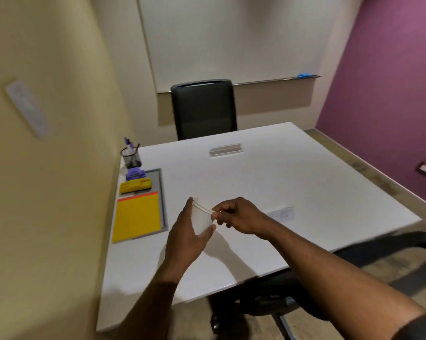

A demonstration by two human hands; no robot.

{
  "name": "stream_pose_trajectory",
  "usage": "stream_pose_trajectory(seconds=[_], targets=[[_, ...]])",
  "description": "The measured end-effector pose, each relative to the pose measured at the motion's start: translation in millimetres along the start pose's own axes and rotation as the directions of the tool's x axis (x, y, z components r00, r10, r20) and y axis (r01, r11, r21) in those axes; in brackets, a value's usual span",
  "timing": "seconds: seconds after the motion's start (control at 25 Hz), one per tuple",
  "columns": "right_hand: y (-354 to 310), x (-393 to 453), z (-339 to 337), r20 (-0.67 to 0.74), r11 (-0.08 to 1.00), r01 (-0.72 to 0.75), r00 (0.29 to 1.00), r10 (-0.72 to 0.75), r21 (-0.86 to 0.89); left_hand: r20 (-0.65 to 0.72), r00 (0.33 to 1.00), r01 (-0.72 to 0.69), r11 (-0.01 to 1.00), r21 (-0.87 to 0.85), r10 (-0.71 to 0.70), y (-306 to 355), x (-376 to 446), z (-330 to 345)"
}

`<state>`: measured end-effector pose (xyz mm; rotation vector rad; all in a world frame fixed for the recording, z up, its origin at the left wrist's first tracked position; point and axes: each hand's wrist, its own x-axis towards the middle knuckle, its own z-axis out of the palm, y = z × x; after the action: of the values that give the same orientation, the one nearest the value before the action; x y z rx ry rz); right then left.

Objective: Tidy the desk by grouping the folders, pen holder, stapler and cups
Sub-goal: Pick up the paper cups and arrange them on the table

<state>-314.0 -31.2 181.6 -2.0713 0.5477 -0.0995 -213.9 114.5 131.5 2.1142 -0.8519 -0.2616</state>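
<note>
- Both hands meet above the white desk (268, 192), near its middle front.
- Left hand (189, 235) grips the white paper cup (202, 220) around its side, thumb low on the wall.
- Right hand (238, 215) pinches the cup's rim between fingertips; whether it holds a second, nested cup cannot be told.
- Yellow folder (137, 217) lies on a grey folder (161, 192) along the left edge, by the wall.
- Yellow stapler (136, 187) and a purple item (135, 173) sit on the grey folder's far end.
- Mesh pen holder (131, 157) stands behind them at the corner.
- Black chair (204, 109) stands at the far side.
</note>
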Motion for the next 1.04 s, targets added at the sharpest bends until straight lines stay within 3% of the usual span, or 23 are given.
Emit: stream_pose_trajectory(seconds=[0.2,0.52,0.8,0.92,1.04], targets=[[36,-66,-104,-0.201,0.997,0.072,0.978,-0.064,0.033,0.012,0.984,-0.180,0.984,-0.002,0.180,113,-3,58],[99,-148,-243,-0.291,0.994,0.108,0.951,-0.100,0.009,0.038,0.965,-0.260,0.964,0.053,0.259,247,-22,153],[140,-120,-303,-0.437,0.991,0.126,0.895,-0.091,0.052,0.042,0.981,-0.194,0.979,0.067,0.192,259,19,185],[167,-98,-325,-0.511,0.991,0.064,0.860,0.005,0.118,0.061,0.991,-0.120,0.991,0.066,0.116,249,48,192],[201,-75,-337,-0.513,0.998,0.005,0.858,0.029,0.065,0.043,0.997,-0.068,0.994,0.089,0.065,237,71,200]])
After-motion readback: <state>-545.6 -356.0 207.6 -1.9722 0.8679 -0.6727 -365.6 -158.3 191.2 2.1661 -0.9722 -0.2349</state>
